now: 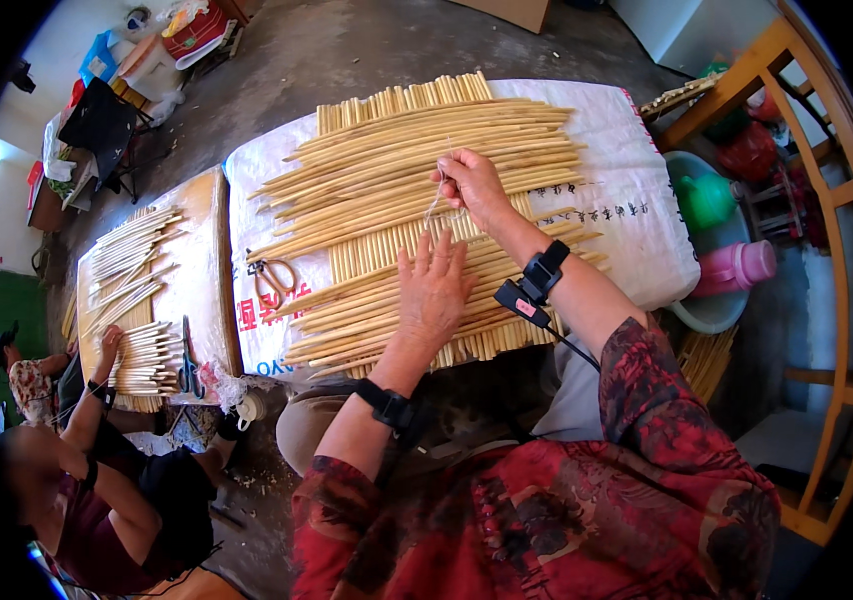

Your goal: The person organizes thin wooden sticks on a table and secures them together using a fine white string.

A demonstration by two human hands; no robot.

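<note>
Long pale peeled stalks lie across a table covered with a white woven sheet (637, 170), in a far bundle (377, 185) and a near bundle (357, 325). Between and beneath them shows a layer of short stalks (359, 258) set crosswise. My right hand (482, 190) pinches a thin white string (431, 212) above the far bundle. The string runs down toward the gap by my left fingertips. My left hand (434, 300) rests palm down on the near bundle, fingers stretched out. Scissors (275, 280) with looped brown handles lie left of the stalks.
At the left, another person's hand (110, 345) works over stalks on a second table (209, 230), near dark-handled scissors (189, 362). To my right stand a pale blue basin (682, 165) holding a pink plastic vessel (737, 268), and a wooden frame (832, 215).
</note>
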